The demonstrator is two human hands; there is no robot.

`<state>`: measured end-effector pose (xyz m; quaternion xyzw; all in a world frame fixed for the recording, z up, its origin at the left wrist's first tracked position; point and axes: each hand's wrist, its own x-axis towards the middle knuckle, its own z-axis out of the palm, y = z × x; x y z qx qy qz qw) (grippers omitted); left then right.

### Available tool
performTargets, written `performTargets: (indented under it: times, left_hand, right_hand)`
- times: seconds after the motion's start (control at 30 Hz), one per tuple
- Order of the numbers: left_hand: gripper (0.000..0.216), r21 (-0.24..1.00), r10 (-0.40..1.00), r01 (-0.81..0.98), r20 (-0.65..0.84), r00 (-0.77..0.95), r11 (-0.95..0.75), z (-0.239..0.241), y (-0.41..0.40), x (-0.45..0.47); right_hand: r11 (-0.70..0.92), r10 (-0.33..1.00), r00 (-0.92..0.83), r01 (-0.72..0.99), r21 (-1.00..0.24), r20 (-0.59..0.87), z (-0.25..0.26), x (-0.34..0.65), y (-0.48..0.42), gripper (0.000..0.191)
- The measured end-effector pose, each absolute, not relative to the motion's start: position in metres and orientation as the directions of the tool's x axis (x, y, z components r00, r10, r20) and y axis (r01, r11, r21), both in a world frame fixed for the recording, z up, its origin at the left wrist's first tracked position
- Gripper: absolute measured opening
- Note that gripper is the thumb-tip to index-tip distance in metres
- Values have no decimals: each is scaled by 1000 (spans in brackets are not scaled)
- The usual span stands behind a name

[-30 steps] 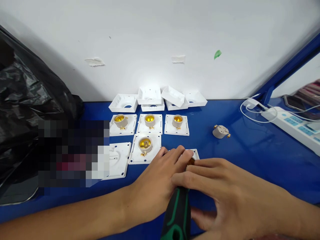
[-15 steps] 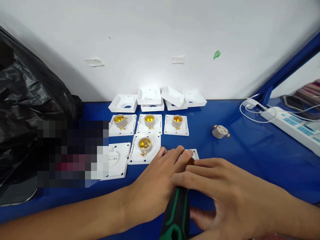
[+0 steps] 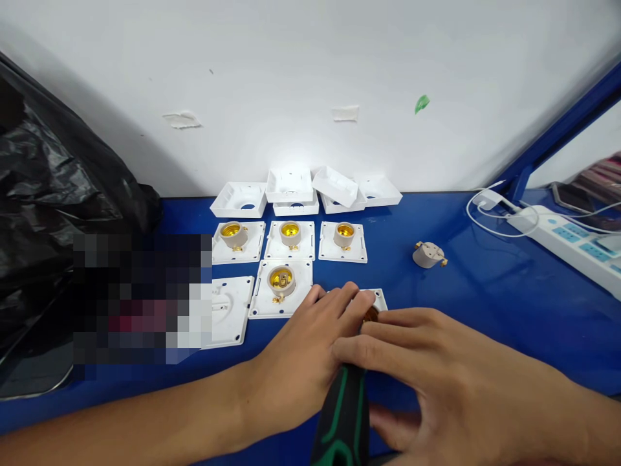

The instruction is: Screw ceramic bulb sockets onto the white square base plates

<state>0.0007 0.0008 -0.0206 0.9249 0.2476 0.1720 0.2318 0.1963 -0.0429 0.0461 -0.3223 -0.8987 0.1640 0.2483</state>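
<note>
A black and green screwdriver handle [image 3: 342, 414] points away from me at the bottom centre; its front end is hidden under my hands. My right hand [image 3: 436, 369] has a finger on the handle's front and the thumb at its right side, with other fingers reaching to a lamp holder [image 3: 371, 315]. My left hand [image 3: 310, 349] lies curled over this lamp holder's left side, fingers closed on it. The holder sits on a white square base plate [image 3: 381, 299], mostly covered. Just left stands another plate with a lamp holder [image 3: 281, 281] on it.
Behind are three plates with lamp holders [image 3: 290, 234] and several white box covers [image 3: 291, 186] by the wall. A bare plate [image 3: 237, 323] lies left, a loose lamp holder [image 3: 428, 254] right. A power strip [image 3: 572, 243] with cables is far right, a black plastic bag [image 3: 63, 168] far left.
Hardly anything differs. My hands stay in place around the lamp holder, with only a tiny shift of the right-hand fingers and the screwdriver handle.
</note>
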Motion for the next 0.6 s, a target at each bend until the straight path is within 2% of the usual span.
performTargets:
  times: [0.1, 0.27, 0.47, 0.6]
  left_hand:
    - [67, 523, 536, 373, 202, 819, -766, -22, 1, 0]
    - [59, 547, 535, 376, 161, 830, -748, -16, 1, 0]
    - [58, 610, 555, 379, 123, 823, -696, -13, 3, 0]
    - [59, 631, 560, 383, 99, 823, -675, -15, 3, -1]
  right_hand:
    - [749, 648, -689, 499, -436, 325, 47, 197, -43, 10]
    - [757, 642, -694, 508, -411, 326, 45, 197, -44, 13]
    - [823, 568, -745, 516, -239, 350, 43, 196, -48, 14]
    - [815, 579, -740, 524, -247, 344, 43, 197, -49, 19]
